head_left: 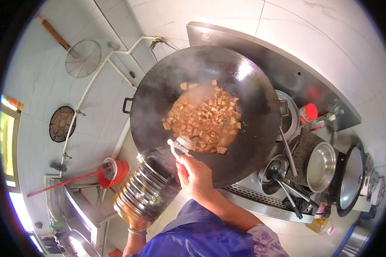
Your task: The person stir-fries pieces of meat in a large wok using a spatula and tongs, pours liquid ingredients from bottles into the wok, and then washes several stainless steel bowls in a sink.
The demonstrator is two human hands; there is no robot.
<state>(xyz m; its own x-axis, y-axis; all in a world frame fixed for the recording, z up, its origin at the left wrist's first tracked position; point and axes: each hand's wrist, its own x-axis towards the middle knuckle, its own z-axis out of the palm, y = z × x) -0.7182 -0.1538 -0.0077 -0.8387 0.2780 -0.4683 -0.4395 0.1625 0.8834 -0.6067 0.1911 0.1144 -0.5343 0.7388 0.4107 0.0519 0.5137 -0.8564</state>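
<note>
A large black wok (257,128) holds diced browned food (209,119) in reddish-brown liquid, with steam above it. Over the wok's near left rim tilts a big ribbed clear plastic jug (148,186), its mouth towards the food; dark amber liquid lies near its base. My right hand (196,176) grips the white handle at the jug's neck. Under the base, partly hidden behind the plastic, my left hand (141,223) supports the jug. Whether anything flows from the mouth cannot be told.
Right of the wok are metal ladles (289,192), a steel bowl (321,167), a red-lidded jar (307,112) and a lidded pan (350,180). A metal backsplash (276,67) runs behind. A red bucket (122,175) with a mop stands at left, below wall pipes (93,77).
</note>
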